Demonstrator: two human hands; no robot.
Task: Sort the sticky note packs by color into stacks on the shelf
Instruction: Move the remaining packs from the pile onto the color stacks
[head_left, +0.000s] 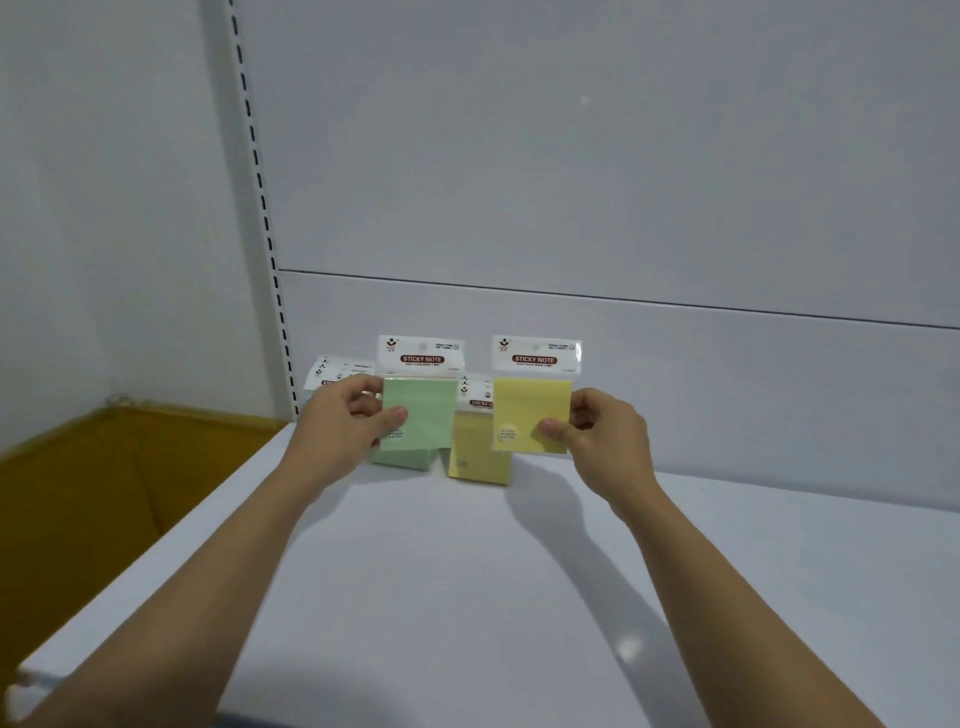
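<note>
Over green stack (405, 460): my left hand (345, 415) pinches 1 green pack (421, 410), upright, header up, to check its colour against that stack.
Just right of yellow stack (480, 457): my right hand (602, 431) pinches 1 yellow pack (532, 410), likewise upright.
Shelf (467, 571): both stacks rest near back wall (675, 389).
</note>
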